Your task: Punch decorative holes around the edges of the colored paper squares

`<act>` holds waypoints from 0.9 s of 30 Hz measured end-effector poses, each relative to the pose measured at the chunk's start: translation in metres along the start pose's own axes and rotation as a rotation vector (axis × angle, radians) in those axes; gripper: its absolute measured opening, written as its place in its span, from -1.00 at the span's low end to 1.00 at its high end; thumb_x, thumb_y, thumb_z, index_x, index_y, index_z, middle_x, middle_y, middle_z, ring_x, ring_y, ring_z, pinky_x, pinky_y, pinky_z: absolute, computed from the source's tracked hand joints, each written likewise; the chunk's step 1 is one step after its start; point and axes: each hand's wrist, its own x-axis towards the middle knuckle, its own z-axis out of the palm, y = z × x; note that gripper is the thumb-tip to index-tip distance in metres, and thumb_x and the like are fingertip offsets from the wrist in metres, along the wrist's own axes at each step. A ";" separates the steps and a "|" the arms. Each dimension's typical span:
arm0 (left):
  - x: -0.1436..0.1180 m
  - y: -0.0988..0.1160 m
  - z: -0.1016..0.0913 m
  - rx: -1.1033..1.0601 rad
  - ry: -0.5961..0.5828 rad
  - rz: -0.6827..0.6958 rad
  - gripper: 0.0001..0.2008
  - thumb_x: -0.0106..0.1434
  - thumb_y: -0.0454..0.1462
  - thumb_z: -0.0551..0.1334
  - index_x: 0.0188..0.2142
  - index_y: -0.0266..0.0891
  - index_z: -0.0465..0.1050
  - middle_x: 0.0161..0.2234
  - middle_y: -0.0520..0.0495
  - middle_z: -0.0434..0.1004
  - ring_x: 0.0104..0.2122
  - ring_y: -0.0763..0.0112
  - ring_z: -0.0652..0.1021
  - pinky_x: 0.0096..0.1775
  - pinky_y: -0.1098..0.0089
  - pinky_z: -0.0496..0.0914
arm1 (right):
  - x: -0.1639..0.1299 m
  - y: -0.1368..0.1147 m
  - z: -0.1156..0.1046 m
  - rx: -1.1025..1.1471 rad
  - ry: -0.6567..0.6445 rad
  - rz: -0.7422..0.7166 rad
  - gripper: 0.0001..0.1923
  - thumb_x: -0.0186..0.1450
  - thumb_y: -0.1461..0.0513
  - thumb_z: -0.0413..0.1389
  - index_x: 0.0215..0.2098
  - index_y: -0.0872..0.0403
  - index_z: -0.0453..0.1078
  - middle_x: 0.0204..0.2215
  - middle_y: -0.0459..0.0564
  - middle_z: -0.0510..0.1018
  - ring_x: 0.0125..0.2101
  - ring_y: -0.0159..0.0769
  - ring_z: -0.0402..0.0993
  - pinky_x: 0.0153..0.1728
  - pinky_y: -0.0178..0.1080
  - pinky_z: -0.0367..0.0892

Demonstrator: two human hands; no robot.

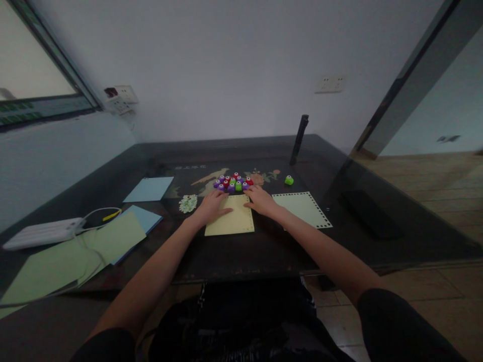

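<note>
A yellow sheet of paper (232, 221) with small punched holes along its edges lies flat in front of me. My left hand (212, 205) rests at its upper left, thumb stretched over the sheet and fingers spread forward. On the upper right corner lies my right hand (261, 201), with its thumb on the paper and fingertips close to the punches. Just beyond the sheet, several small craft punches (233, 186) in red, purple and green, with white round tops, stand in a tight cluster. Whether my fingertips touch them is hard to tell.
A pale sheet (302, 207) with holes along its edges and a lone green punch (289, 180) are on the right. Small pale paper pieces (187, 203), blue paper (150, 189), green sheets (86, 246) and a white power strip (45, 233) lie left. A black upright object (299, 140) stands behind.
</note>
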 end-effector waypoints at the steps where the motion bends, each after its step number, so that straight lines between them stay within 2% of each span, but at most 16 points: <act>1: 0.000 0.000 0.000 0.011 -0.004 -0.001 -0.41 0.14 0.00 0.20 0.08 -0.28 0.31 0.00 -0.27 0.34 0.01 0.06 0.35 0.03 0.13 0.22 | 0.000 -0.001 0.000 0.006 -0.002 0.007 -0.56 0.19 0.20 0.18 0.00 0.21 0.36 -0.03 0.22 0.40 0.00 -0.04 0.25 0.00 -0.08 0.21; 7: 0.000 -0.001 0.002 0.054 0.028 -0.001 -0.39 0.12 0.01 0.22 0.09 -0.28 0.29 -0.02 -0.25 0.32 -0.01 0.08 0.34 0.01 0.14 0.24 | 0.000 -0.002 0.000 0.103 0.033 0.040 -0.61 0.14 0.22 0.23 -0.08 0.19 0.38 -0.09 0.16 0.41 -0.02 -0.10 0.26 0.00 -0.13 0.19; 12: 0.000 0.000 0.000 0.038 0.048 0.011 -0.45 0.11 -0.01 0.25 0.02 -0.25 0.32 -0.03 -0.22 0.31 0.00 0.09 0.34 0.01 0.14 0.23 | 0.000 0.001 0.004 0.197 0.079 0.055 -0.66 0.09 0.27 0.25 -0.16 0.13 0.35 -0.16 0.08 0.41 -0.07 -0.16 0.28 -0.08 -0.16 0.20; 17: 0.000 0.006 -0.004 0.031 0.062 0.008 -0.51 0.09 -0.04 0.27 -0.05 -0.22 0.31 -0.04 -0.18 0.35 -0.02 0.10 0.35 0.00 0.15 0.22 | 0.000 0.001 0.006 0.296 0.114 0.071 -0.60 0.04 0.33 0.24 -0.15 0.13 0.30 -0.24 0.04 0.42 -0.19 -0.22 0.30 -0.19 -0.22 0.20; 21: 0.000 0.010 -0.006 0.037 0.064 -0.012 -0.51 0.06 -0.07 0.30 -0.08 -0.24 0.29 -0.08 -0.18 0.39 -0.05 0.09 0.38 -0.02 0.16 0.21 | 0.000 0.000 0.006 0.394 0.125 0.132 -0.52 0.01 0.36 0.23 -0.09 0.14 0.28 -0.39 -0.06 0.41 -0.34 -0.30 0.30 -0.33 -0.29 0.16; 23: 0.001 0.011 -0.006 0.035 0.072 -0.016 -0.50 0.04 -0.08 0.32 -0.08 -0.24 0.28 -0.09 -0.19 0.40 -0.05 0.09 0.39 -0.02 0.16 0.20 | 0.000 0.000 0.006 0.456 0.113 0.168 -0.57 0.00 0.37 0.22 -0.13 0.14 0.32 -0.47 -0.13 0.39 -0.43 -0.36 0.29 -0.39 -0.33 0.13; 27: 0.001 0.011 -0.008 0.015 0.101 -0.020 -0.51 0.05 -0.12 0.33 -0.07 -0.23 0.28 -0.09 -0.17 0.43 -0.03 0.10 0.39 0.02 0.16 0.17 | 0.001 0.000 0.004 0.488 0.061 0.218 -0.87 0.02 0.34 0.20 -0.43 0.15 0.37 -0.56 -0.15 0.35 -0.53 -0.42 0.23 -0.49 -0.35 0.06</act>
